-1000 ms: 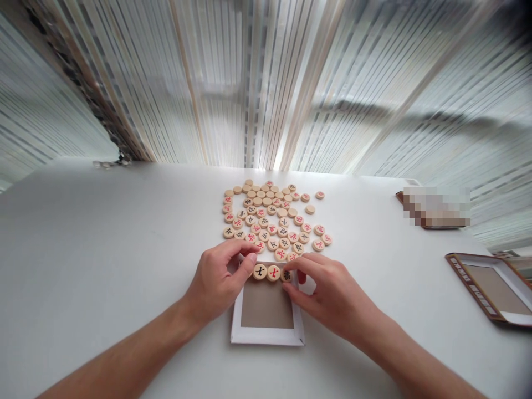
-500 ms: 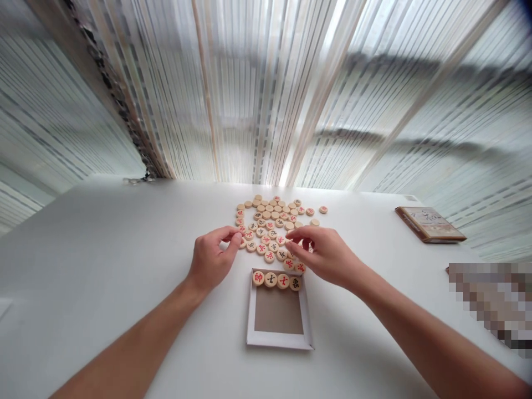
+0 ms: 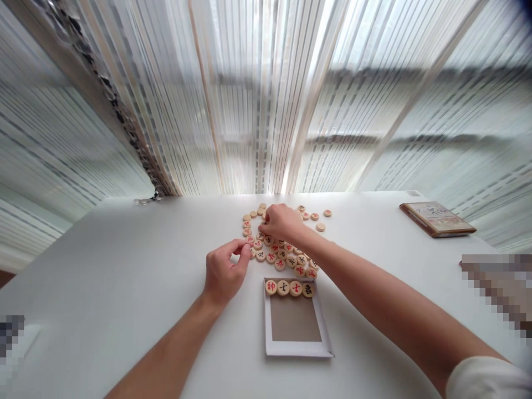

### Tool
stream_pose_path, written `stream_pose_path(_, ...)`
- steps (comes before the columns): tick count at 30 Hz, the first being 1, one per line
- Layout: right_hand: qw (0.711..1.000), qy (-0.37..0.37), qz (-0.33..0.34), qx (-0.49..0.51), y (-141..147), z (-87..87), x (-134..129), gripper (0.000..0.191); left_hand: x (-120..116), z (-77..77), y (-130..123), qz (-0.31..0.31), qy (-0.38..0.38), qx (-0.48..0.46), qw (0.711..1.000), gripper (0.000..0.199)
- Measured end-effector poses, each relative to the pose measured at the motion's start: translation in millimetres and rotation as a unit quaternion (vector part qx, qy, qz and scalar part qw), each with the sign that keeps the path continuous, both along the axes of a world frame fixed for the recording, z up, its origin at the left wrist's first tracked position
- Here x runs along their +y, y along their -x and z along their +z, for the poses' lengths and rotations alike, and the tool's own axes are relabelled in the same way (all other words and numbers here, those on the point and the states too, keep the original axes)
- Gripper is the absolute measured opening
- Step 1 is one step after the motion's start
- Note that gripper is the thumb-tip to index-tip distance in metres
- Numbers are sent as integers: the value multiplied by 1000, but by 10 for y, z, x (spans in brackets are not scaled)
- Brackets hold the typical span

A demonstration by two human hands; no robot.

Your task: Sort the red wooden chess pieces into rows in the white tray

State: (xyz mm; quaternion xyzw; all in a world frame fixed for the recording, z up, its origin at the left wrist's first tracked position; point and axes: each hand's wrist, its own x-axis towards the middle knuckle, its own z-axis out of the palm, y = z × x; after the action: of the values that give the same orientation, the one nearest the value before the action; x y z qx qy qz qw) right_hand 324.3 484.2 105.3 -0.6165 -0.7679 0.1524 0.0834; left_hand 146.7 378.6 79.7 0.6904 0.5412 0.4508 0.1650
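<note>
Wooden Chinese chess pieces (image 3: 280,264) with red or black characters lie in a loose cluster on the white table. My left hand (image 3: 226,271) is closed in a pinch at the cluster's left edge, thumb and index finger at a red-marked Chinese chess piece (image 3: 250,239). My right hand (image 3: 283,221) reaches over the middle of the cluster, its fingers bent down and drawn together among the pieces; what they grip is hidden. Nearer to me, a shallow open box (image 3: 299,349) has a row of several pieces (image 3: 283,287) along its far side.
A flat brown box with a picture (image 3: 438,219) lies at the table's right. Several single pieces (image 3: 320,227) sit apart to the cluster's right. Striped string curtains (image 3: 257,111) hang behind the table (image 3: 145,288). Blurred-out objects are at both side edges.
My right hand has moved left and away from me, across the cluster, and its fingers have drawn together. My left hand keeps its pinch at the left edge. The view has shifted slightly.
</note>
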Motion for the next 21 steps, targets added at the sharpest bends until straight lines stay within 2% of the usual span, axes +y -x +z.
stream_pose_path(3, 1000, -9, 3, 16, 47, -3, 23, 29, -7, 1, -2, -3, 3, -1, 1000, 24)
stream_pose_path(7, 995, -55, 12, 79, -49, 135, -123, 18, -11, 6, -3, -6, 6, -6, 1000, 23)
stream_pose_path(11, 981, -67, 44, 176, -402, 233, -651, 15, -47, 29, -25, -13, 15, -25, 999, 22)
stream_pose_path(14, 968, -33, 57, 244, -702, 124, -1152, 22, -132, 61, -92, -48, 31, -57, 997, 20)
stream_pose_path(17, 911, 0, 43, 411, -887, -56, -1485, 23, -256, 94, -202, -95, 54, -96, 989, 18)
stream_pose_path(21, 854, -24, 26, 519, -916, -190, -1604, 24, -407, 136, -360, -141, 127, -172, 967, 19)
